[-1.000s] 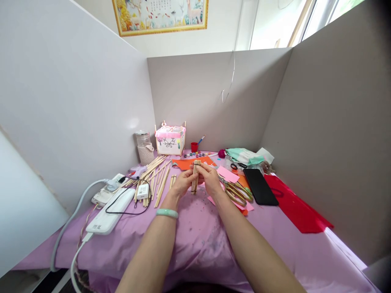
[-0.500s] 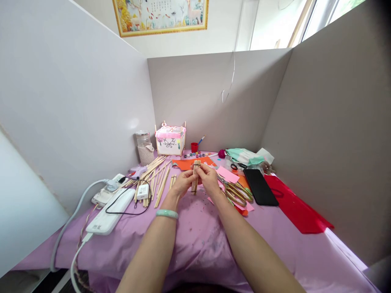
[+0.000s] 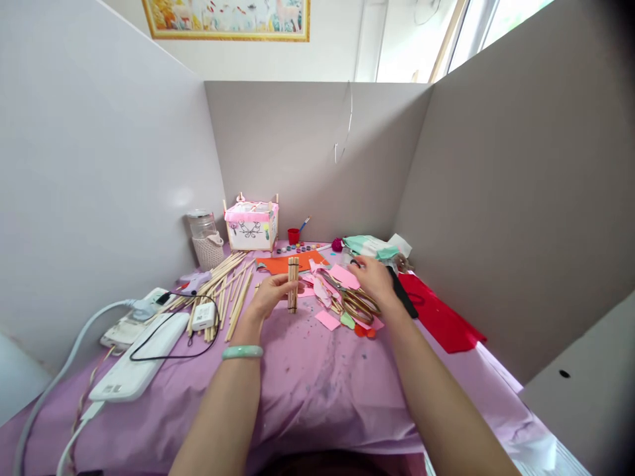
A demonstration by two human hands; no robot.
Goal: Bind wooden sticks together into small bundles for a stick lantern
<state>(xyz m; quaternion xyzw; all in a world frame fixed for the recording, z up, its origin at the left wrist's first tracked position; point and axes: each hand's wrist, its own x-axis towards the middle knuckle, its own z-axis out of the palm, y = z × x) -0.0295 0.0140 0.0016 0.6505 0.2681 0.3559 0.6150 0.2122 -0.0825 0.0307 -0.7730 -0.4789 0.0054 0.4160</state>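
A short bundle of wooden sticks (image 3: 293, 285), bound with dark bands near both ends, stands upright in my left hand (image 3: 272, 295). The thumb and fingers of that hand pinch it from the left side. Over at the right, my right hand (image 3: 374, 276) has its fingers closed at the dark handle of a small pair of scissors (image 3: 354, 263); most of the scissors is hidden behind the hand. Large gold-handled scissors (image 3: 360, 304) lie just below this hand, on pink paper scraps (image 3: 327, 320). An orange sheet (image 3: 275, 264) lies behind the bundle.
Loose wooden sticks (image 3: 241, 297), a white power bank (image 3: 141, 360) and a cable spread over the left side. At the back stand a decorated box (image 3: 251, 231), a jar (image 3: 204, 241) and a red cup (image 3: 294, 236). Red cloth (image 3: 441, 317) lies right, beside a partition wall.
My right hand has let go of the stick bundle and moved right to the dark-handled scissors. My left hand keeps the bundle. The view has turned to the right.
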